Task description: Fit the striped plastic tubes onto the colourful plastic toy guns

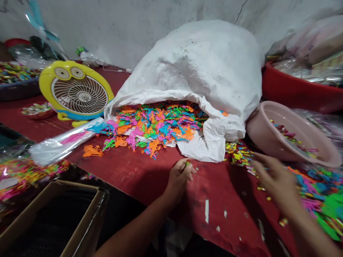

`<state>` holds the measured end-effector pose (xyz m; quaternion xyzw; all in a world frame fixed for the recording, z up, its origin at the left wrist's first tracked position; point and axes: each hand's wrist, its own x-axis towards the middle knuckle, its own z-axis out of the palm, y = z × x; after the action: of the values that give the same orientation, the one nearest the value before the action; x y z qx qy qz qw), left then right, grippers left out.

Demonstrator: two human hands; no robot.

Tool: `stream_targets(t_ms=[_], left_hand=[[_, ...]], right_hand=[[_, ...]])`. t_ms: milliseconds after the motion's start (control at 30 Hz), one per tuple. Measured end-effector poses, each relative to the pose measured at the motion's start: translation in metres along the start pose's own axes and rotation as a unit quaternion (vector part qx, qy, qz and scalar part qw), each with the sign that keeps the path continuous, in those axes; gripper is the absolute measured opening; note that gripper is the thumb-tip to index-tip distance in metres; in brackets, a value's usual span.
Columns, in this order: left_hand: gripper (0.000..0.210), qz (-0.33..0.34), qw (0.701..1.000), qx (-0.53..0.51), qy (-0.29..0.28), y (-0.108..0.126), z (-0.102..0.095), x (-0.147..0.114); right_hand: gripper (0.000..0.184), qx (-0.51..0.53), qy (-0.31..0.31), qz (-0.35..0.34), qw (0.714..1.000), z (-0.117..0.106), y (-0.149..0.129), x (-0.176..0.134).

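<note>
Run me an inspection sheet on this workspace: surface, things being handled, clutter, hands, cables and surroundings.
Surface: red tabletop, marked with pale patches or scraps.
Things being handled: small greenish piece in the left hand; small yellow pieces near the right hand.
Clutter: colourful plastic shapes at the open mouth of a white sack, some out on the table; pink basin holding small pieces.
Hands: left pinches the greenish piece; right is blurred, its grip unclear.
Cables: thin white cable at the back, near the wall.
Surroundings: grey wall, cracked at the top; yellow fan; cardboard box at lower left.
</note>
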<state>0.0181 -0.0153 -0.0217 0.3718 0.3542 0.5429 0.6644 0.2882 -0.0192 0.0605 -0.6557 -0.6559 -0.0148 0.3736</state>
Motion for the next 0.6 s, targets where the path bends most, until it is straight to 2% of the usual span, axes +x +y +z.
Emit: stream_targets(t_ms=[67,133,200,267,333,400,467,600], left_hand=[[0.039,0.007,1.0,-0.007,0.004,-0.001,0.001,-0.001],[0.039,0.011,1.0,-0.006,0.008,-0.001,0.001,-0.002],[0.035,0.014,1.0,0.005,0.024,-0.001,0.0,-0.002],[0.03,0.016,0.999,0.022,0.046,-0.002,-0.001,0.0],[0.027,0.014,0.997,0.032,0.063,-0.005,-0.002,0.004],[0.028,0.008,0.997,0.026,0.069,-0.006,-0.003,0.008],[0.03,0.004,0.997,0.014,0.074,-0.006,-0.004,0.011],[0.033,0.005,0.996,-0.015,0.086,0.002,-0.006,0.009]], right_hand=[[0.032,0.059,-0.07,-0.061,0.994,0.06,-0.025,0.012],[0.029,0.059,-0.111,-0.125,0.984,0.111,-0.053,0.026],[0.035,0.021,-0.131,-0.17,0.976,0.149,-0.076,0.039],[0.038,-0.011,-0.135,-0.184,0.974,0.171,-0.09,0.048],[0.035,-0.03,-0.131,-0.184,0.974,0.181,-0.093,0.052],[0.033,-0.045,-0.126,-0.185,0.974,0.18,-0.09,0.05],[0.033,-0.053,-0.122,-0.185,0.974,0.171,-0.085,0.042],[0.037,-0.081,-0.096,-0.209,0.97,0.139,-0.074,0.011]])
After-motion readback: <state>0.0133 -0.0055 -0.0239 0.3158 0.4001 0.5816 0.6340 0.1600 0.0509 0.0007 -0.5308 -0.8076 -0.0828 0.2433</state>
